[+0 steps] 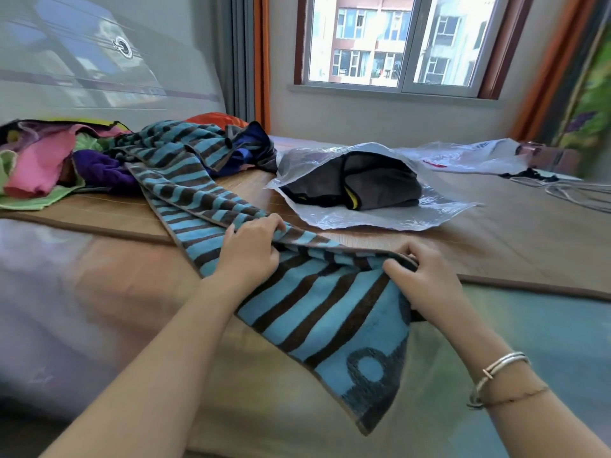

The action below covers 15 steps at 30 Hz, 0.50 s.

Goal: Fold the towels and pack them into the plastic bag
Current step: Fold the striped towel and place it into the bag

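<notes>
Striped towel (317, 305), blue with dark brown bands, is lying stretched across the bed (496, 246) from the pile of towels (66, 160) at the far left down to the near edge, where its end is hanging over. I am gripping its upper edge with both hands: my left hand (251, 249) is curling its fingers round a bunched fold of the cloth, and my right hand (426, 276) is pinching the border at the corner, thumb on the striped face. My right wrist is wearing a silver bracelet (496, 371). Just beyond the towel, the clear plastic bag (380, 219) is lying flat on the bed with its mouth facing left, and a folded dark grey towel (370, 183) is sitting inside it. Another plastic bag (469, 157) is lying further back towards the right, below the window (396, 44).
</notes>
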Each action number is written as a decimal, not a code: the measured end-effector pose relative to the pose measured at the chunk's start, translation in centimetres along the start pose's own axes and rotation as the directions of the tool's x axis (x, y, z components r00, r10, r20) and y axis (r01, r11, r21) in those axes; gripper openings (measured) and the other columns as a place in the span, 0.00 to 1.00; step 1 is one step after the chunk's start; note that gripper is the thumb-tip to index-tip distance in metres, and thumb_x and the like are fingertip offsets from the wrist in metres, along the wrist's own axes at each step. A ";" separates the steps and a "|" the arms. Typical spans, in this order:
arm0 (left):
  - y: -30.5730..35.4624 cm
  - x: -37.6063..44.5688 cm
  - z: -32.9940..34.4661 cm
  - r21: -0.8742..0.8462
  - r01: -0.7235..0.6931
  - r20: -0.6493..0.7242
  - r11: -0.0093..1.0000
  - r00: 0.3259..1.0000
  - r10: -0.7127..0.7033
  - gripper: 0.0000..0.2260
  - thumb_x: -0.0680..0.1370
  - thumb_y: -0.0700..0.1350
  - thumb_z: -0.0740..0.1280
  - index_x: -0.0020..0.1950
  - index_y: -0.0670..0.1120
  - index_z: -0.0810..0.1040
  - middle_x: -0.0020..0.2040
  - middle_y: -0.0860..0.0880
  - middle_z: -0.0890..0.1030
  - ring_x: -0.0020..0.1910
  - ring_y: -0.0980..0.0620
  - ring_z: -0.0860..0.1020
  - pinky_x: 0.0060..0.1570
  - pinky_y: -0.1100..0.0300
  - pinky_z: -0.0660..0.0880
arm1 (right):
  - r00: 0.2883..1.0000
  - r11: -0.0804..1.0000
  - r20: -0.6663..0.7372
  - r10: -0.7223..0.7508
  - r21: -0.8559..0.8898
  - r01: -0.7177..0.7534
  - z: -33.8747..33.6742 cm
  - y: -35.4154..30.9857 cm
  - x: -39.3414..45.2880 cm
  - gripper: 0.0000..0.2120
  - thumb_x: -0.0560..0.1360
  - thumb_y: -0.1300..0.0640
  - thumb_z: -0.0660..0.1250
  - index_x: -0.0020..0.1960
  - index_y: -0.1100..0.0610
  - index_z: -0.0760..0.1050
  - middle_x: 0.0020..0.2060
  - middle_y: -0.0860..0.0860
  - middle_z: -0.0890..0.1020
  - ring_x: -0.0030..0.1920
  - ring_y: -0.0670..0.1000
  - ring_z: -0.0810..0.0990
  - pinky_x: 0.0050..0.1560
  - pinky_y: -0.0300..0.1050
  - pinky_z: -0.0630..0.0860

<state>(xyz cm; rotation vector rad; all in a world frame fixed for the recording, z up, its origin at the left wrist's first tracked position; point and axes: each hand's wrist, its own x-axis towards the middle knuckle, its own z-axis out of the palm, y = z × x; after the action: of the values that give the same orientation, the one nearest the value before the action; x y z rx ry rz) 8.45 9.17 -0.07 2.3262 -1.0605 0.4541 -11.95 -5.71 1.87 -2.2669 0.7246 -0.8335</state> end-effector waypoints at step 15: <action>5.5 -1.0 -2.0 -0.302 0.017 -0.128 0.953 0.990 -0.058 0.08 0.76 0.52 0.68 0.42 0.49 0.82 0.34 0.51 0.80 0.35 0.51 0.76 0.37 0.57 0.71 | 0.880 0.745 0.458 0.122 0.543 -0.386 -0.2 -2.7 0.2 0.15 0.77 0.64 0.61 0.57 0.51 0.78 0.46 0.55 0.82 0.41 0.52 0.80 0.35 0.43 0.76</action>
<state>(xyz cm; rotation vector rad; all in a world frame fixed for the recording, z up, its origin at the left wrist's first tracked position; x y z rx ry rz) 3.41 7.95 2.80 2.0140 -0.9468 0.3995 -11.25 -4.18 3.95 -1.5985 0.4621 -0.3678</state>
